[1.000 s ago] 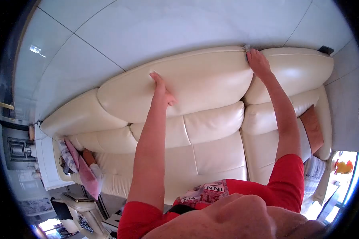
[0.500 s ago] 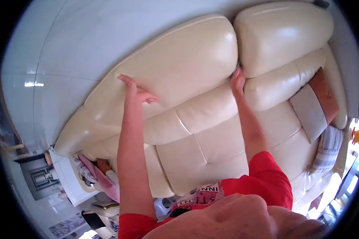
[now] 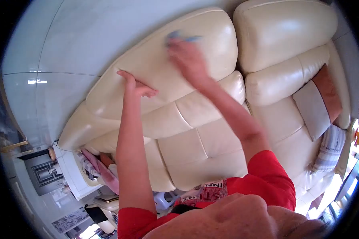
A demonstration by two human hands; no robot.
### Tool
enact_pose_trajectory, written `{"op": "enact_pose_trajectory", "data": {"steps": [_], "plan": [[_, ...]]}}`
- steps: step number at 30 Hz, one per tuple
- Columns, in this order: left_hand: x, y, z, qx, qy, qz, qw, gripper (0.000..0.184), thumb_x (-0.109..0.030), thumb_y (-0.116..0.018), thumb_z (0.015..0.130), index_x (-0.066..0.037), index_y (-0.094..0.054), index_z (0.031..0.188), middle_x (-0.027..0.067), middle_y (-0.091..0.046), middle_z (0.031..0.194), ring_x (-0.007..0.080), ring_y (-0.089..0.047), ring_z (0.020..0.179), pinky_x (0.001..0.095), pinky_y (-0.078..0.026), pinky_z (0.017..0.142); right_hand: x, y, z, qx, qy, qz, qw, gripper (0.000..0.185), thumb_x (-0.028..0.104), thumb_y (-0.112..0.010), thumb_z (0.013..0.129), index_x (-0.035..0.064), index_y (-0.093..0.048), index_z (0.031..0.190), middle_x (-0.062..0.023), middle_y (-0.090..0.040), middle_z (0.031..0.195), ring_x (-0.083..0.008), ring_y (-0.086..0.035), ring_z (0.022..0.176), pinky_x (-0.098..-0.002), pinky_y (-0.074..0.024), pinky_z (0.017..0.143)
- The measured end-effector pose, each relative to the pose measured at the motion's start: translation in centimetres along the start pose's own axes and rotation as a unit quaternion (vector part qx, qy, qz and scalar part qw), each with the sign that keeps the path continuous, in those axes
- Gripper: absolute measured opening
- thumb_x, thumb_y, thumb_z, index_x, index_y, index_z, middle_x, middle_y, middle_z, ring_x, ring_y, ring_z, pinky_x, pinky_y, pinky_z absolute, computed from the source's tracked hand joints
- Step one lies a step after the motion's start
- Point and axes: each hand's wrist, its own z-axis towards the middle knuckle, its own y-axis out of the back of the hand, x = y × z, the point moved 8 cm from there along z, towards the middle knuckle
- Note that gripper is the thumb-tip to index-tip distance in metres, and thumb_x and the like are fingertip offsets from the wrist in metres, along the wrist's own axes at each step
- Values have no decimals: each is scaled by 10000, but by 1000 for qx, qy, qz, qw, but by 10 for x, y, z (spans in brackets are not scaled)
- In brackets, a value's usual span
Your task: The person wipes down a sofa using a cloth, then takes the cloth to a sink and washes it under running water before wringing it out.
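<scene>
A cream leather sofa (image 3: pixel 223 137) spans the view, its rounded backrest cushions against a pale wall. My left hand (image 3: pixel 137 85) rests on the large middle backrest cushion (image 3: pixel 155 59), fingers spread, with nothing in it. My right hand (image 3: pixel 187 57) is over the upper part of that same cushion, blurred by motion. Its fingers are closed on a blue-grey cloth (image 3: pixel 174 38), whose edges stick out beyond the fingertips.
A brown and grey pillow (image 3: pixel 313 105) and a striped pillow (image 3: pixel 330 147) lie at the sofa's right end. Pink and patterned pillows (image 3: pixel 105 173) are at the left end, beside a white cabinet (image 3: pixel 70 171). Pale tiled wall (image 3: pixel 79 36) rises behind the backrest.
My right hand has moved from the gap between the backrest cushions leftward onto the middle cushion, and the cloth now shows. The view has turned; my left hand stays on the cushion.
</scene>
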Motion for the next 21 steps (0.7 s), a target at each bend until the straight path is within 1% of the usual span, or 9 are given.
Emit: {"op": "enact_pose_trajectory", "data": {"steps": [2,3,6,9,14,16,17,19,21], "plan": [[-9,1,3,36,-88,109,989,1049,-966,-78,531,-274,-323,1281,144,-374,1052,266,-238,732,409,-259,543,32,-82,9,114,49,-6,992,325,139,-558,813,25,-585,1116,-138,-515,1248,-339,-468,1136,-415,-378,963],[-6,4,5,36,-90,107,989,1049,-966,-78,531,-274,-323,1281,144,-374,1052,266,-238,732,409,-259,543,69,-87,6,140,221,-183,948,373,161,-511,838,48,-544,1191,-121,-475,1294,-332,-434,1185,-417,-356,994],[-18,-5,-4,18,-169,102,980,1137,-949,-55,558,-187,-319,1358,140,-437,1284,382,-416,823,554,-353,564,40,-80,3,138,230,-137,954,444,160,-488,834,55,-480,1266,-120,-443,1325,-318,-413,1216,-407,-332,1022],[-7,5,3,31,-51,81,995,1132,-961,-106,556,-149,-325,1314,125,-448,1153,310,-350,790,445,-308,538,-21,-10,-5,142,200,-183,952,492,120,-528,811,47,-450,1291,-153,-466,1294,-325,-421,1214,-439,-331,1014],[-5,3,0,41,-70,79,994,1150,-972,-150,531,-144,-313,1313,187,-394,1167,312,-321,846,439,-306,586,-98,87,-15,7,133,-281,950,435,34,-564,790,13,-503,1220,-164,-531,1192,-345,-509,1088,-449,-402,943],[-7,-2,1,58,-72,73,993,1161,-972,-160,529,-142,-310,1326,215,-379,1218,336,-336,889,464,-321,616,-105,106,-12,-53,-8,-225,973,394,20,-555,813,11,-518,1205,-175,-527,1191,-344,-509,1084,-415,-412,951],[-6,1,2,13,-45,74,996,1195,-973,-163,521,-134,-230,1369,238,-305,1297,390,-322,989,526,-327,691,-84,100,-6,-68,-3,-156,985,362,9,-554,822,11,-537,1184,-169,-535,1183,-340,-507,1092,-373,-416,954],[-3,7,0,-36,-17,71,997,1236,-974,-165,513,-126,-151,1412,260,-230,1377,445,-309,1090,588,-334,767,-32,53,-8,-10,112,-115,987,366,21,-501,863,61,-533,1225,-132,-538,1204,-297,-501,1124,-367,-389,981],[2,9,-2,-71,22,5,997,1289,-979,-156,492,-129,89,1430,305,6,1446,546,-169,1237,669,-230,913,-5,-29,-45,158,-37,88,983,362,83,-493,843,82,-547,1201,-93,-523,1236,-288,-460,1174,-397,-376,988]]}}
